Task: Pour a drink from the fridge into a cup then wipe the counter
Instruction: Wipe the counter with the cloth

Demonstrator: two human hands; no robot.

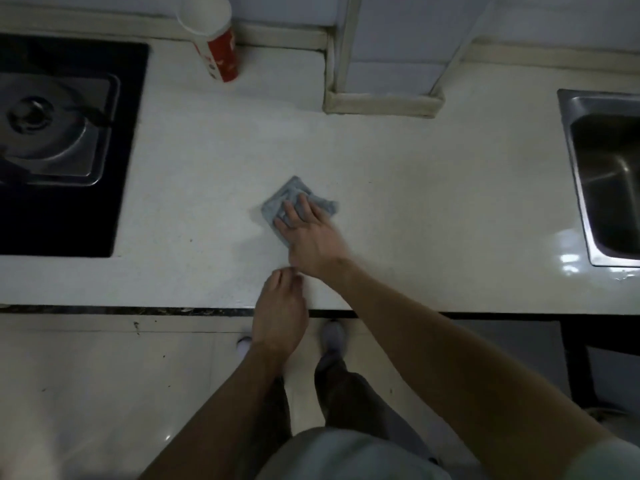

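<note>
Two hands | right hand flat on grey cloth, counter | left hand loosely curled, empty | cup print unreadable

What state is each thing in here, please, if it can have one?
Cloth: crumpled, flat on the counter under the right hand.
Right hand: fingers straight, pressing the cloth.
Left hand: fingers loosely curled, holding nothing.
Cup: upright at the back of the counter; contents unclear.
Stove: no flame visible.

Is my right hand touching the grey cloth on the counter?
Touching. The head view shows the right hand lying flat on the grey cloth, fingers straight across it.
</note>
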